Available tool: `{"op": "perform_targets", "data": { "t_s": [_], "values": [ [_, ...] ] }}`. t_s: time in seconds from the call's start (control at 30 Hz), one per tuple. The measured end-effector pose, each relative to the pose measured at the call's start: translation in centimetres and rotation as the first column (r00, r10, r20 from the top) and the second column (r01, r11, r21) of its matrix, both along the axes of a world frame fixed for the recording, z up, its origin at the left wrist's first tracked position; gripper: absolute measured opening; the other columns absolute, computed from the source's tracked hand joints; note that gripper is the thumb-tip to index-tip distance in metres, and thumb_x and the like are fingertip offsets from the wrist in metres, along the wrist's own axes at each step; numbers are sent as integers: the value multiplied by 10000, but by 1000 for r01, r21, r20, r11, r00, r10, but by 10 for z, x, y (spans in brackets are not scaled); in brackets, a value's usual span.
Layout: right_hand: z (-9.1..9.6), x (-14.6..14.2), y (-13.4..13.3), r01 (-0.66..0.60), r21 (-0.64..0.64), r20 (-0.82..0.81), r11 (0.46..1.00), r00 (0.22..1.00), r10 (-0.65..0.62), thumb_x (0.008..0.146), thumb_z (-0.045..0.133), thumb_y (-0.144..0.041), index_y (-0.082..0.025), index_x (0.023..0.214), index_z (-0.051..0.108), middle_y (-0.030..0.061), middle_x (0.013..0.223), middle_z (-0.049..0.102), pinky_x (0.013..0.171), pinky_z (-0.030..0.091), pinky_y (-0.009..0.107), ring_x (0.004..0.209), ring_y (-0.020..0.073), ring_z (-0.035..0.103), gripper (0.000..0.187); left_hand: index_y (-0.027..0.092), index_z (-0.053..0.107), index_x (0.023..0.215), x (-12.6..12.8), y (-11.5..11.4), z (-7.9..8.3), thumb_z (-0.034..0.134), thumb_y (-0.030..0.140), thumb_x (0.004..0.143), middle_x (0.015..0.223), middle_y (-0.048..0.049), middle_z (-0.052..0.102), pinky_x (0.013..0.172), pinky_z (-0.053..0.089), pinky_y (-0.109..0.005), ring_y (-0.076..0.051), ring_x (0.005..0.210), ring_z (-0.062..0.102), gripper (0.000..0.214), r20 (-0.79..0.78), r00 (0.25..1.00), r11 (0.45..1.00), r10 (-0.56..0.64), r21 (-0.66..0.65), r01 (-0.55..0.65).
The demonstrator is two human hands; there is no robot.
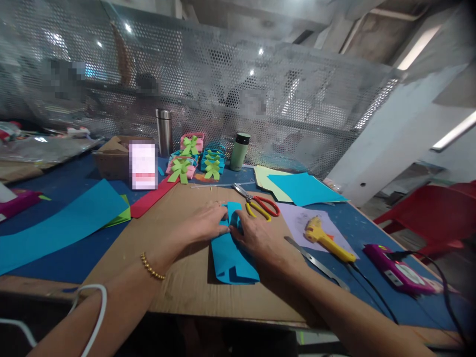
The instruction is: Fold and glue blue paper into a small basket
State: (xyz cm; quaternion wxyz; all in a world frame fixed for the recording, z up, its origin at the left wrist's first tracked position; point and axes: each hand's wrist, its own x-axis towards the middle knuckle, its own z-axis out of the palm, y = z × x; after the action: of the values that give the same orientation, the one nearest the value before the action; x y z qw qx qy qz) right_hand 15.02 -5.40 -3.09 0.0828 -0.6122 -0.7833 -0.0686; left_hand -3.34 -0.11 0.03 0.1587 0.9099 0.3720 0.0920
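A folded piece of blue paper [230, 253] lies on a brown cardboard sheet [178, 277] in front of me. My left hand [203, 223] rests on the cardboard with its fingertips pressing the paper's upper left edge. My right hand [255, 235] lies over the paper's right side, fingers pinching the fold near the top. Both hands meet at the paper's upper end. Red-handled scissors [258, 202] lie just beyond my right hand.
A yellow glue gun [327, 239], a metal ruler [316, 263] and a pink device [397, 270] lie to the right. Blue and yellow sheets [297, 187] and a large blue sheet [59, 223] flank the cardboard. Paper baskets with green bows [197, 158], a steel flask [164, 131], a green bottle [240, 151] and a cardboard box [111, 158] stand behind. A red chair [435, 208] is at the right.
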Motion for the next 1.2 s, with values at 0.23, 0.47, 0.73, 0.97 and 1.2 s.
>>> {"op": "perform_targets", "data": {
  "t_s": [0.23, 0.47, 0.73, 0.97, 1.2],
  "values": [
    [-5, -2, 4, -3, 116, 155, 993, 988, -15, 970, 457, -354, -167, 1070, 582, 127, 1025, 598, 696, 314, 323, 893, 240, 534, 247, 176, 576, 1006, 0, 1, -2, 577, 264, 842, 1088, -110, 609, 875, 467, -378, -271, 1036, 551, 186, -12, 1000, 999, 17, -38, -18],
    [-11, -4, 9, -67, 145, 209, 987, 977, 36, 972, 430, -248, -185, 1110, 610, 123, 1077, 599, 815, 318, 396, 966, 278, 478, 236, 183, 575, 992, 0, 6, -11, 572, 298, 825, 1049, -101, 602, 854, 466, -381, -280, 1023, 551, 203, 21, 1000, 1000, 13, -28, -12],
    [-16, -1, 12, -98, 150, 242, 984, 968, 59, 970, 414, -234, -162, 1102, 619, 130, 1034, 618, 817, 313, 413, 912, 275, 489, 254, 190, 579, 1007, -1, 9, -14, 585, 294, 812, 1055, -90, 598, 861, 468, -371, -270, 1025, 555, 222, 31, 999, 1000, 5, -29, -5],
    [-12, -5, 9, -67, 120, 245, 990, 969, 36, 981, 402, -237, -130, 1088, 630, 161, 1045, 625, 823, 323, 419, 928, 285, 502, 275, 190, 578, 985, -1, 9, -14, 583, 298, 820, 1064, -93, 599, 839, 480, -363, -261, 1011, 551, 198, 38, 999, 1000, 4, -19, -3],
    [1, -5, 10, -42, 63, 227, 997, 974, 27, 979, 407, -259, -162, 1170, 616, 147, 1079, 622, 829, 339, 408, 963, 286, 524, 299, 177, 576, 1030, -2, 10, -15, 584, 302, 809, 1116, -112, 602, 900, 468, -382, -278, 1065, 560, 254, 42, 999, 999, -4, -42, 6]
  ]
}}
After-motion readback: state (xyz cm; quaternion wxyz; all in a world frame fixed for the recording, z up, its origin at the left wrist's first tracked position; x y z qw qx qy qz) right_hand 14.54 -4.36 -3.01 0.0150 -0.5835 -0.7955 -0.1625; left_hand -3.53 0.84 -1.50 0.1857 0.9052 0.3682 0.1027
